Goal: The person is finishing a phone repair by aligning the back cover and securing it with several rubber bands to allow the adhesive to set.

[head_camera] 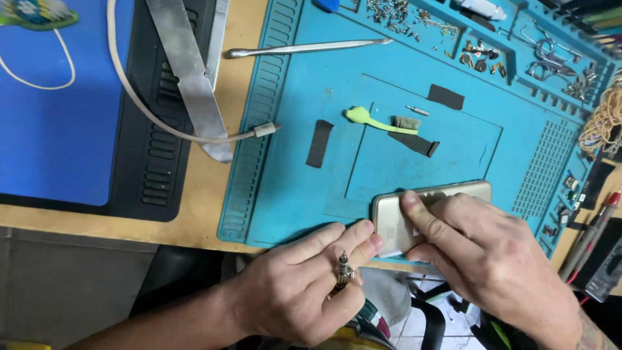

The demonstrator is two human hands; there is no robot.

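A gold smartphone point(433, 194) lies back up on the blue repair mat point(414, 152), near its front edge. My right hand point(483, 256) rests on the phone, thumb pressed on its back near the left end. My left hand point(304, 285) touches the phone's left end with its fingertips and has a small metal screwdriver point(343, 271) tucked between its fingers. Much of the phone is hidden under my right hand.
On the mat lie a green-handled brush point(376, 120), black tape strips point(319, 143), a metal spudger point(308, 48) and a small bit point(417, 110). Trays of screws and tweezers point(547, 55) line the back. A white cable point(194, 133) and metal strips point(191, 71) lie left.
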